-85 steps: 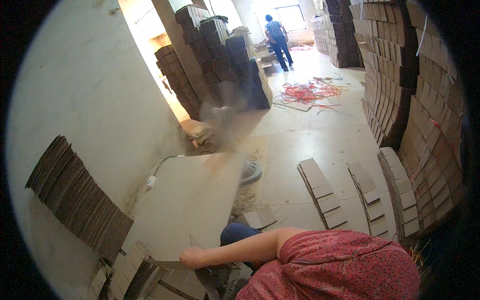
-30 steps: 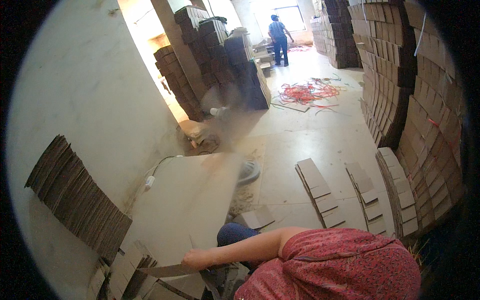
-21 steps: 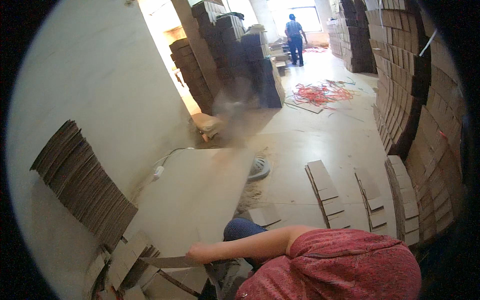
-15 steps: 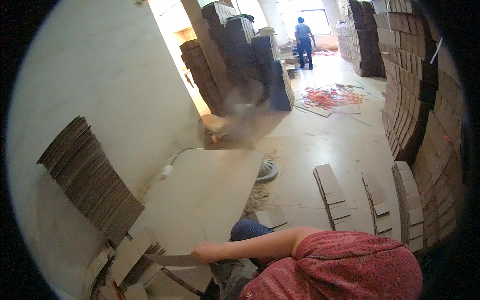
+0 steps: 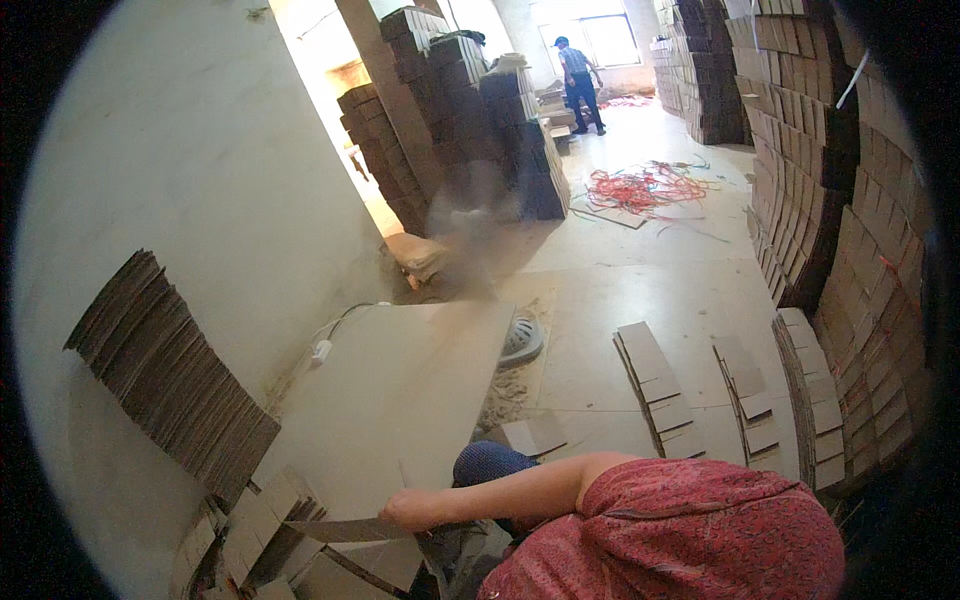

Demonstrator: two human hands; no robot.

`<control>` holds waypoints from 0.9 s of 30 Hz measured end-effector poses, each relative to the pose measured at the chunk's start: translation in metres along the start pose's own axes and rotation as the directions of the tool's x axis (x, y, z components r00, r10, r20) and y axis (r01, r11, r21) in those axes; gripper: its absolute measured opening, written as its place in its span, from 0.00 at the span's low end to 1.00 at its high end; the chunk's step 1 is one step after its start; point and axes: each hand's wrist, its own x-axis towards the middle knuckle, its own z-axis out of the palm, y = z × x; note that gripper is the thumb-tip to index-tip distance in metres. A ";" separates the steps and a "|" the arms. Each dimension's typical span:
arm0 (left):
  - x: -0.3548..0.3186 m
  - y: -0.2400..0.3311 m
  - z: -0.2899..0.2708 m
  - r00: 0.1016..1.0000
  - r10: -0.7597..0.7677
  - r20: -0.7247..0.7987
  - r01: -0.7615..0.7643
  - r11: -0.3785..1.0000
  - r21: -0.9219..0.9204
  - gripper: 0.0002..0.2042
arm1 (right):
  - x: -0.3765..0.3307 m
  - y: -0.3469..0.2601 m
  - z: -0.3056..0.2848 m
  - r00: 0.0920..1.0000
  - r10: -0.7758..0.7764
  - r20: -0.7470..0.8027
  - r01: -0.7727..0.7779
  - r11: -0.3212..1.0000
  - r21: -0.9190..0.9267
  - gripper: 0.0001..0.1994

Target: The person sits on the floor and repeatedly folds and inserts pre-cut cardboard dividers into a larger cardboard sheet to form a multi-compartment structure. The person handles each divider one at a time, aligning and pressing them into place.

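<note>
My right hand [image 5: 408, 510] reaches to the left from a red patterned sleeve and is shut on a thin flat cardboard piece [image 5: 335, 530], held level. Below it, at the lower left, lie several folded cardboard pieces [image 5: 255, 515]. A knee in blue cloth [image 5: 490, 465] shows just above my forearm. A large pale flat sheet [image 5: 400, 390] lies on the floor beyond the hand. My left hand is out of view.
A fanned stack of cardboard [image 5: 170, 375] leans on the left wall. Rows of cardboard pieces [image 5: 655, 385] lie on the floor and tall stacks [image 5: 850, 200] line the right side. Red strapping [image 5: 645, 187] litters the floor; a person in blue [image 5: 580, 75] stands far off.
The view has swung a little, so the wall stack and floor sheet sit further right. My right hand has kept its hold on the cardboard piece. The distant person has shifted slightly.
</note>
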 end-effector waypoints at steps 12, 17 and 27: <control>0.005 -0.008 0.010 1.000 0.009 -0.024 -0.009 1.000 0.015 0.23 | -0.006 -0.006 -0.011 1.000 -0.008 -0.005 0.007 0.999 -0.043 0.13; 0.001 -0.011 0.008 1.000 0.000 -0.020 0.001 1.000 0.017 0.23 | -0.005 0.002 0.002 0.999 -0.035 -0.024 0.031 0.990 -0.138 0.16; -0.017 -0.007 -0.001 1.000 -0.029 0.007 0.029 1.000 0.010 0.24 | 0.002 0.002 -0.003 0.996 -0.018 0.090 0.025 0.997 -0.077 0.21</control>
